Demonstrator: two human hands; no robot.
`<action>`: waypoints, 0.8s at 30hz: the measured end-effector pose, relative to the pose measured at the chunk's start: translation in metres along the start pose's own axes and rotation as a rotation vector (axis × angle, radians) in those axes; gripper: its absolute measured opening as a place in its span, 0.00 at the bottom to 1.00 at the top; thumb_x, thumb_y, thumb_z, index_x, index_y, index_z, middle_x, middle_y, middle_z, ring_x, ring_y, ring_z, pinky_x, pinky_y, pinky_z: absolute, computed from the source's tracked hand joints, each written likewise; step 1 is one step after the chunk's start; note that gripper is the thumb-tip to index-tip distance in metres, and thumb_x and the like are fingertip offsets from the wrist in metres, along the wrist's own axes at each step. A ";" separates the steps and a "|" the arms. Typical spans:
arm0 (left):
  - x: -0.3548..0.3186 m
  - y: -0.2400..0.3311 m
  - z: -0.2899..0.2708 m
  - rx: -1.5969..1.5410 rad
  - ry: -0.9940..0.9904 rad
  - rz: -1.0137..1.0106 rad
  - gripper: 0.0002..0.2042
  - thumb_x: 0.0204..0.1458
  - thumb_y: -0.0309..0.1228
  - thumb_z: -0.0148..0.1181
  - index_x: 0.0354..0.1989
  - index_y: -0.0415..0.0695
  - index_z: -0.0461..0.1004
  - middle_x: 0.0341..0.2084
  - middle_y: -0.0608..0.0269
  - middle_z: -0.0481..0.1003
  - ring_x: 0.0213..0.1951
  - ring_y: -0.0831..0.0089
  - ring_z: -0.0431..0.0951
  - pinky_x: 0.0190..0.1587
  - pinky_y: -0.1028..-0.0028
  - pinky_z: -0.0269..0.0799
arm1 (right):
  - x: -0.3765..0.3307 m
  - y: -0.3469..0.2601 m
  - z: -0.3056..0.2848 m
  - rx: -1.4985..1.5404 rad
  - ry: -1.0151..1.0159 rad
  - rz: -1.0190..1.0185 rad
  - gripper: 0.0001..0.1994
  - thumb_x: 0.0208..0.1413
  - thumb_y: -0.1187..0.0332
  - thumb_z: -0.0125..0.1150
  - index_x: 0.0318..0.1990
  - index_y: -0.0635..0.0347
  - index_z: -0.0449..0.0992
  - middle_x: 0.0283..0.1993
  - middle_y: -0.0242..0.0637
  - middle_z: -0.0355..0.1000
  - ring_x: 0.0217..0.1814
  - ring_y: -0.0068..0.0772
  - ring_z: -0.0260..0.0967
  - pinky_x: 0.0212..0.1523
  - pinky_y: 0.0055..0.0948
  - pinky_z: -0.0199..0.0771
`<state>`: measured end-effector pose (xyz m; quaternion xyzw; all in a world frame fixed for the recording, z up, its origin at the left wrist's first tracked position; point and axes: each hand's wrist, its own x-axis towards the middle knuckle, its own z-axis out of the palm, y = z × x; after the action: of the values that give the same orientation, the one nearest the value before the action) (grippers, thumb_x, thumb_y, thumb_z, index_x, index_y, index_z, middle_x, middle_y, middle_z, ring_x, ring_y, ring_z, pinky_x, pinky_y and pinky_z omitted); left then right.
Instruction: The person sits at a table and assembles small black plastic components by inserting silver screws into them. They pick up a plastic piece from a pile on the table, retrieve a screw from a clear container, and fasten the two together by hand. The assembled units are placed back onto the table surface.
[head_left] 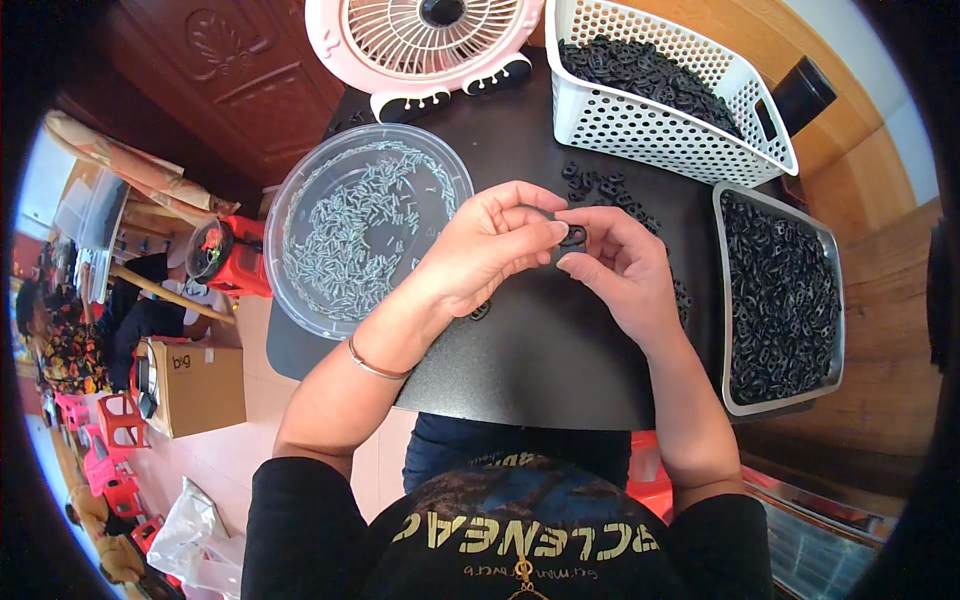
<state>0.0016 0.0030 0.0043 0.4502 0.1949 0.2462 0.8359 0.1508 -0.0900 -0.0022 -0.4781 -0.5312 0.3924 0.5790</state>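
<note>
Both my hands meet above the dark table, around a small black plastic part (574, 238) with rounded holes. My left hand (490, 240) is closed, its thumb and fingertips pinching at the part's left side; whether a screw is also in that pinch is hidden. From the other side, my right hand (628, 270) grips the same part between thumb and fingers. Left of my hands stands a clear round tub (458, 170) of small silvery screws (350, 235). Loose black parts (605, 188) lie on the table just beyond my hands and partly behind the right one.
A white perforated basket (640, 140) of black parts stands at the back right, and a metal tray (732, 300) of similar parts at the right edge. A pink fan (335, 45) stands at the back. People, red stools (122, 420) and a cardboard box (205, 390) are off to the left.
</note>
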 end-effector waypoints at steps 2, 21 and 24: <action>0.000 0.001 0.001 -0.025 -0.001 -0.020 0.11 0.47 0.24 0.57 0.40 0.40 0.67 0.26 0.67 0.73 0.26 0.83 0.71 0.31 0.85 0.70 | 0.000 0.000 -0.001 -0.010 0.004 0.020 0.15 0.44 0.75 0.62 0.42 0.59 0.71 0.27 0.23 0.65 0.26 0.10 0.61 0.28 0.11 0.62; -0.001 0.001 -0.002 -0.068 -0.017 -0.088 0.08 0.48 0.23 0.56 0.36 0.41 0.66 0.26 0.68 0.72 0.26 0.84 0.73 0.28 0.89 0.72 | -0.002 0.002 0.007 -0.079 0.082 0.037 0.12 0.46 0.74 0.61 0.40 0.62 0.71 0.26 0.28 0.68 0.24 0.13 0.64 0.24 0.13 0.64; 0.000 0.001 -0.002 -0.058 -0.006 -0.096 0.07 0.48 0.23 0.56 0.35 0.42 0.66 0.25 0.68 0.72 0.26 0.83 0.73 0.29 0.88 0.71 | -0.002 0.002 0.009 -0.078 0.087 0.021 0.12 0.46 0.74 0.60 0.40 0.63 0.71 0.26 0.29 0.69 0.23 0.14 0.65 0.24 0.13 0.65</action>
<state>-0.0002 0.0048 0.0037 0.4167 0.2066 0.2100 0.8600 0.1418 -0.0898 -0.0047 -0.5224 -0.5154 0.3561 0.5785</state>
